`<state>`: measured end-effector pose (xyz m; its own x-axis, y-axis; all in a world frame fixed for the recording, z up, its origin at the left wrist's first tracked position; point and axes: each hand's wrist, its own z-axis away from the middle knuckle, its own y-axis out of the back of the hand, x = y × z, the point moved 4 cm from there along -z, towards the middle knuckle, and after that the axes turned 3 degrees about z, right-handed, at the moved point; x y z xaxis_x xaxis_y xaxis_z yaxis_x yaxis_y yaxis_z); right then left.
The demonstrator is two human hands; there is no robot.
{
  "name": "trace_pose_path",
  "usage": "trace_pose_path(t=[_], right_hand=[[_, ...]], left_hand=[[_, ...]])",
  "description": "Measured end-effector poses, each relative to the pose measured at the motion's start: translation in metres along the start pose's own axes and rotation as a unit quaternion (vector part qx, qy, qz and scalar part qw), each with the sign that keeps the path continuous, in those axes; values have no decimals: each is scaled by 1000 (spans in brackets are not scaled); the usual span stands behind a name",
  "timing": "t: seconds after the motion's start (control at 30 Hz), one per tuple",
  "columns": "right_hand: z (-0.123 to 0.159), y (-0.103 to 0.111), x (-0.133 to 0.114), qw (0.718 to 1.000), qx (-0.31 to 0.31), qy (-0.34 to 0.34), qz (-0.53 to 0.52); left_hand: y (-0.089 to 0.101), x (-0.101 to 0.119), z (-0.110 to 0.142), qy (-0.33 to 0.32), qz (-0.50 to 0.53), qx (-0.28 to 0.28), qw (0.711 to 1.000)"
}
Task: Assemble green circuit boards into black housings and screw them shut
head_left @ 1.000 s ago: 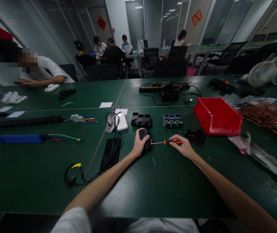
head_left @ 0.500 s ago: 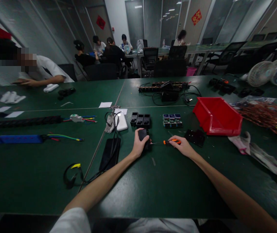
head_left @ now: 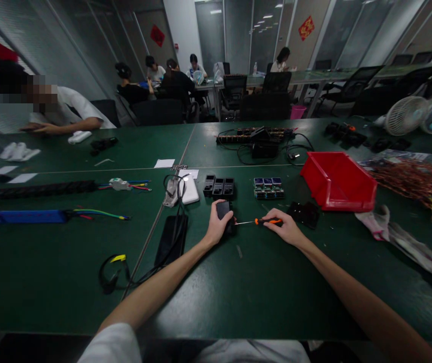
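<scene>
My left hand (head_left: 218, 223) is closed around a small black plastic housing (head_left: 223, 207), thumb across its front. In my right hand (head_left: 284, 227) is a screwdriver (head_left: 272, 221) with an orange and black handle. Its thin shaft points left and its tip meets the right side of the housing; the exact contact spot is too small to make out. Just beyond my left hand stand several black housings (head_left: 219, 186) in a row. To their right lies a group of small circuit boards (head_left: 268, 188). Dark flat pieces (head_left: 304, 215) rest beyond my right hand.
A red bin (head_left: 339, 184) stands at the right, near bundled copper-coloured wires (head_left: 416, 181) and a glove (head_left: 378, 224). On the left are a black phone (head_left: 171, 241) under a cable, a white power bank (head_left: 189, 189) and a blue power strip (head_left: 19, 217). A person sits across the table.
Both hands keep nearly the same place. The screwdriver handle has turned slightly in my right fingers, its tip staying at the housing.
</scene>
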<state>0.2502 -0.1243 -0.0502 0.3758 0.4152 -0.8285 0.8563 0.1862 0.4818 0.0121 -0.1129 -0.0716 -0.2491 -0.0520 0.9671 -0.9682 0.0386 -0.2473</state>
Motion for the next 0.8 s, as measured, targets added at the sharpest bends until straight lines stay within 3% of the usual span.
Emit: trace_pose_path(t=[0.3, 0.57, 0.8], right_hand=[[0, -5, 10, 976, 6, -131, -176], [2, -2, 4, 991, -34, -130, -9], [1, 1, -3, 993, -53, -103, 16]], left_hand=[[-2, 3, 3, -4, -9, -14, 1000], [-1, 4, 4, -13, -20, -11, 1000], [-1, 3, 3, -14, -30, -6, 999]])
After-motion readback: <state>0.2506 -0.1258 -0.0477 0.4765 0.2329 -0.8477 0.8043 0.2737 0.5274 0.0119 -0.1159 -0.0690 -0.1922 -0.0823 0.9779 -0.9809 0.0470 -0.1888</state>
